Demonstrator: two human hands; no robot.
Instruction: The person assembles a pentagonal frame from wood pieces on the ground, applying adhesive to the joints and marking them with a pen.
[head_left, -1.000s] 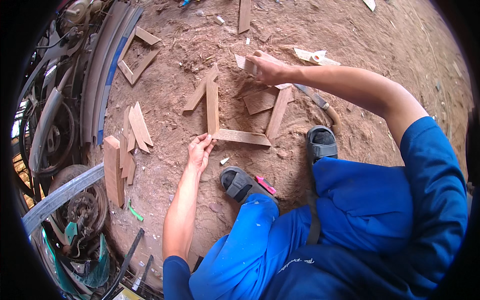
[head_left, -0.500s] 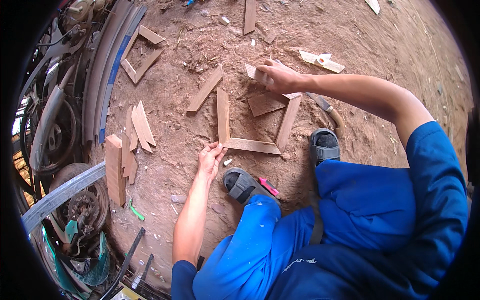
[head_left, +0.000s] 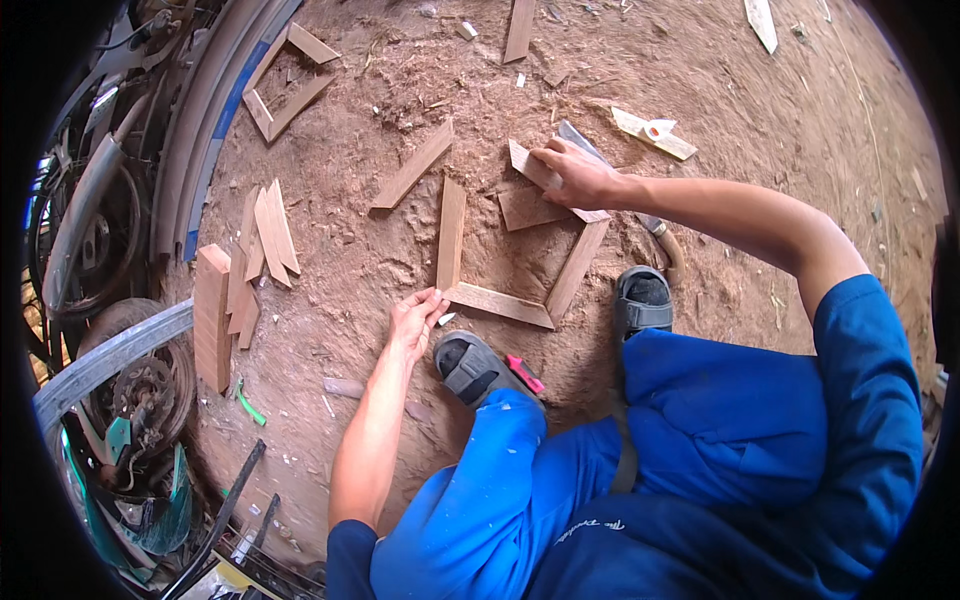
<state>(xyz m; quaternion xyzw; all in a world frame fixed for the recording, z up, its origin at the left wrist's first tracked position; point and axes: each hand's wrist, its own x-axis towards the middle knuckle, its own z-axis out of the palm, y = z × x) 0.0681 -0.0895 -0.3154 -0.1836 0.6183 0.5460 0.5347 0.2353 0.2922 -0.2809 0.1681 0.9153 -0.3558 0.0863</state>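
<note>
On the dirt ground lie several wooden strips set end to end in a rough four-sided frame. My left hand (head_left: 413,322) pinches its near left corner, where the upright left strip (head_left: 451,230) meets the near strip (head_left: 500,304). My right hand (head_left: 583,178) is closed over the far strip (head_left: 532,163), which slants down to the top of the right strip (head_left: 577,268). A short flat wood piece (head_left: 530,208) lies beside that far strip. Partly hidden under my right hand is a bladed tool with a curved wooden handle (head_left: 671,252).
A loose strip (head_left: 415,167) lies to the left of the frame, and another strip assembly (head_left: 300,108) sits at far left. Pointed offcuts (head_left: 272,235) and a thick block (head_left: 212,318) are near bicycle parts (head_left: 150,390). A pink marker-like object (head_left: 524,374) is by my left sandal (head_left: 470,366).
The view has turned slightly, shifting the whole scene. Both hands keep their hold on the strips. More of the tool's blade shows beyond my right hand.
</note>
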